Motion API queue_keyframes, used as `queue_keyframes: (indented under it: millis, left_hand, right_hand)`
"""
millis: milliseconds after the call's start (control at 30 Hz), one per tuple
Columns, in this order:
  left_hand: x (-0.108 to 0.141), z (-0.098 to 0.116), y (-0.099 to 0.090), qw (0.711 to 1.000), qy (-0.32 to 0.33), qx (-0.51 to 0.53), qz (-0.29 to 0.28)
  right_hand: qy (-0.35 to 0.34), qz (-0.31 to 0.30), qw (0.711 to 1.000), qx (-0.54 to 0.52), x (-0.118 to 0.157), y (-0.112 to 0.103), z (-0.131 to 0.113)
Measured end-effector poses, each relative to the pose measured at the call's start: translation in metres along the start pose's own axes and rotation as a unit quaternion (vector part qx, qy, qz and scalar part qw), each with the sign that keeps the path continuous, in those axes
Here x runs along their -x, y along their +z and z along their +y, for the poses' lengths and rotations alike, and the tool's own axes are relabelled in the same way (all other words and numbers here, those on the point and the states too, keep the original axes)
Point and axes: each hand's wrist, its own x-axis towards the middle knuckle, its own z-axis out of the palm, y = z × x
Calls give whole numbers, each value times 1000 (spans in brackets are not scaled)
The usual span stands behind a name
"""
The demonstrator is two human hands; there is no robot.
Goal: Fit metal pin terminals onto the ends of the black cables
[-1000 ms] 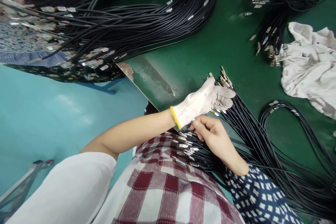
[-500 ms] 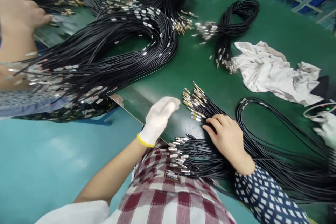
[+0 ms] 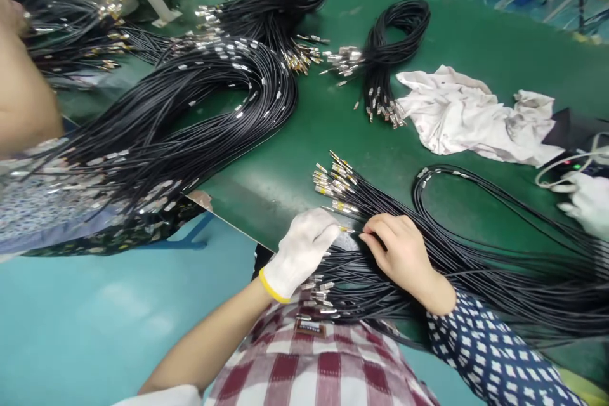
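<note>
My left hand (image 3: 307, 247), in a white glove with a yellow cuff, is closed on the metal-tipped end of a black cable (image 3: 346, 229). Bare and pinched, my right hand (image 3: 397, 244) grips the same cable just behind that tip. Beyond both hands lies a bundle of black cables with silver and yellow connectors (image 3: 335, 177). Nearer my body is a second bundle with silver connectors (image 3: 321, 295), partly covered by my left hand. The cables of both bundles run off to the right across the green table (image 3: 266, 171).
A big looped cable bundle (image 3: 280, 95) spreads over the left side, by a co-worker's arm (image 3: 26, 89). Two coiled bundles (image 3: 399, 32) lie farther back. White crumpled cloth (image 3: 466, 114) sits at right, near a white glove (image 3: 587, 203) and a dark device with a green light.
My left hand has come down and right to the right hand and closed on the cable's end. The right hand has drawn one cable tip apart from the bundle. The view has shifted.
</note>
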Motion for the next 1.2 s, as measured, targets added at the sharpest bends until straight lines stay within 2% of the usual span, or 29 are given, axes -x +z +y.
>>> queue_keyframes:
  millis: [200, 367, 500, 633, 800, 967, 1067, 1133, 1200]
  left_hand:
    - [3, -3, -1, 1000, 5, 2, 16]
    - [4, -4, 1, 1000, 9, -2, 18]
    - [3, -2, 0, 1000, -5, 14, 13]
    - [4, 0, -3, 1000, -13, 19, -17]
    - [3, 1, -6, 998, -22, 36, -41]
    - [0, 1, -9, 997, -33, 32, -58]
    - [-2, 1, -12, 996, -30, 33, -79]
    - [-3, 3, -13, 993, -44, 62, -86]
    - [-5, 5, -12, 988, -66, 123, -65]
  right_hand:
    - [48, -81, 986, -139, -13, 3, -10]
    - [100, -92, 966, -222, -15, 1, -13]
    - [89, -64, 972, -208, -14, 4, -16]
    - [61, -41, 981, -177, -16, 8, -22]
    - [111, -95, 948, -284, -21, 8, -24]
    - [100, -88, 949, -284, -21, 12, -26]
    - [112, -105, 941, -302, -21, 13, -26]
    - [126, -109, 930, -327, -21, 13, -25]
    - [136, -104, 918, -358, -21, 12, -24]
